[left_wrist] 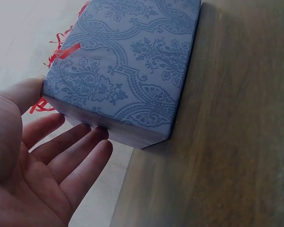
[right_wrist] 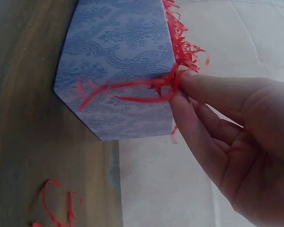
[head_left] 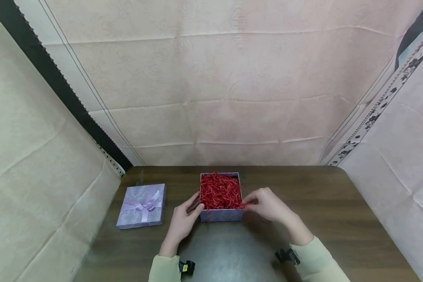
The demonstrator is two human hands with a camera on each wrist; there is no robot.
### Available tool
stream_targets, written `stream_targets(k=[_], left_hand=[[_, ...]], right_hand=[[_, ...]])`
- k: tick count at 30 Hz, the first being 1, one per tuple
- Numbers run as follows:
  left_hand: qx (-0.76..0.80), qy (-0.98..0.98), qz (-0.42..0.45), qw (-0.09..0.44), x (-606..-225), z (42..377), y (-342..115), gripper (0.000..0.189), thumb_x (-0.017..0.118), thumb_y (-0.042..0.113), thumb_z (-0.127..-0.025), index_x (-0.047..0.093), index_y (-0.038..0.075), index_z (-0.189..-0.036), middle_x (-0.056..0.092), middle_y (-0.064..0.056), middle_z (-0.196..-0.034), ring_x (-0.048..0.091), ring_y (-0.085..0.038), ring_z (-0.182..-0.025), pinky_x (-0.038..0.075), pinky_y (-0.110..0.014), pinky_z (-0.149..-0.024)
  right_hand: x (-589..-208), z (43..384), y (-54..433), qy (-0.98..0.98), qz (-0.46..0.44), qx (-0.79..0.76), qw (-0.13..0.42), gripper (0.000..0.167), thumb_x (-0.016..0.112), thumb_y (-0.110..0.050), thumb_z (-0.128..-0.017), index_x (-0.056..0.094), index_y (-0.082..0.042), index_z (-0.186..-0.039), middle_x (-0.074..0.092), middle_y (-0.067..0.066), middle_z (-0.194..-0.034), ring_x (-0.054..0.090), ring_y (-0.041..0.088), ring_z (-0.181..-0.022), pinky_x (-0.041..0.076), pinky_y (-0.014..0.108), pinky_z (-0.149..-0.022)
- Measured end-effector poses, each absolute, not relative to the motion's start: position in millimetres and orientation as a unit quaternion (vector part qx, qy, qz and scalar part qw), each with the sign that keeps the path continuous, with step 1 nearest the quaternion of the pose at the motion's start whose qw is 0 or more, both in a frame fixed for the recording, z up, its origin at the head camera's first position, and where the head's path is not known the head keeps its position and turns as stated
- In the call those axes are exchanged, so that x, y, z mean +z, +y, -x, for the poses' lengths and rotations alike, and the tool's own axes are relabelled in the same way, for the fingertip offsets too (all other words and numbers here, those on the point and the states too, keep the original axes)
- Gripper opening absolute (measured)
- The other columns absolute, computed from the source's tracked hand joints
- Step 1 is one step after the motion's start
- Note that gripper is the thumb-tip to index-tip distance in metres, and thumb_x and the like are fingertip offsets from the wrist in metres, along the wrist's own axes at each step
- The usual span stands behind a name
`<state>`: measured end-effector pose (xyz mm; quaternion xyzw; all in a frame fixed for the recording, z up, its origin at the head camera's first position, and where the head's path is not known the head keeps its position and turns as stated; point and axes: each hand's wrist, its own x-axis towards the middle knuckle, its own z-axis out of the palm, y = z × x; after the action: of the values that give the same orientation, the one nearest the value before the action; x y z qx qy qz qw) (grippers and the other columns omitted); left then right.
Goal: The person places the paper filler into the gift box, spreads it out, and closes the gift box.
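A square lavender gift box point(head_left: 221, 216) stands without its lid on the table, filled with red shredded paper point(head_left: 220, 190). My left hand point(head_left: 182, 222) holds the box at its near left corner, thumb at the rim and fingers against the left side. At the near right corner, my right hand point(head_left: 268, 205) pinches a few red paper strands point(right_wrist: 132, 86) between thumb and fingertips. In the right wrist view these strands trail across the patterned box wall. One more strand point(left_wrist: 68, 51) hangs over the rim in the left wrist view.
To the left of the box lies the lavender lid point(head_left: 134, 213) with a ribbon bow point(head_left: 149, 205). Loose red strands point(right_wrist: 70, 210) lie on the brown wooden table point(head_left: 303, 184) in the right wrist view. Pale cloth point(head_left: 215, 78) hangs behind and at both sides.
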<state>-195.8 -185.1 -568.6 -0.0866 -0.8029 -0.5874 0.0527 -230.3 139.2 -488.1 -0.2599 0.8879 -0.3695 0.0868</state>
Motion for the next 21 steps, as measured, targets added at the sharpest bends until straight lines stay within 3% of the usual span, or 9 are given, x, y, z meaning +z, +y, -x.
stream_targets(k=[7,13,21], left_hand=[[-0.585,-0.805,0.084,0.054,-568.7,195.2,-185.1,0.056,0.073,0.034,-0.105,0.060,0.010,-0.154,0.064,-0.012,-0.147,0.066,-0.027,-0.130,0.056,-0.041,-0.105],[-0.591,-0.800,0.088,0.060,-568.2,195.2,-184.6,0.054,0.073,0.030,-0.105,0.061,0.007,-0.152,0.065,-0.015,-0.146,0.067,-0.029,-0.129,0.056,-0.042,-0.104],[-0.601,-0.792,0.091,0.062,-568.3,196.2,-182.7,0.053,0.074,0.026,-0.104,0.061,0.008,-0.152,0.065,-0.015,-0.145,0.067,-0.030,-0.128,0.057,-0.043,-0.103]], right_hand=[[-485.6,234.4,134.9,0.888,0.268,-0.365,0.081,0.014,0.081,-0.008,-0.096,0.083,-0.022,-0.094,0.075,-0.013,-0.087,0.065,0.008,-0.073,0.059,0.028,-0.066],[-484.5,237.0,118.2,0.871,0.260,-0.405,0.096,0.001,0.081,-0.016,-0.098,0.080,-0.016,-0.097,0.074,-0.010,-0.086,0.068,0.012,-0.076,0.061,0.030,-0.068],[-492.2,247.0,74.5,0.857,0.279,-0.423,0.094,0.003,0.080,-0.016,-0.098,0.080,-0.014,-0.099,0.075,-0.011,-0.084,0.071,0.007,-0.073,0.062,0.027,-0.067]])
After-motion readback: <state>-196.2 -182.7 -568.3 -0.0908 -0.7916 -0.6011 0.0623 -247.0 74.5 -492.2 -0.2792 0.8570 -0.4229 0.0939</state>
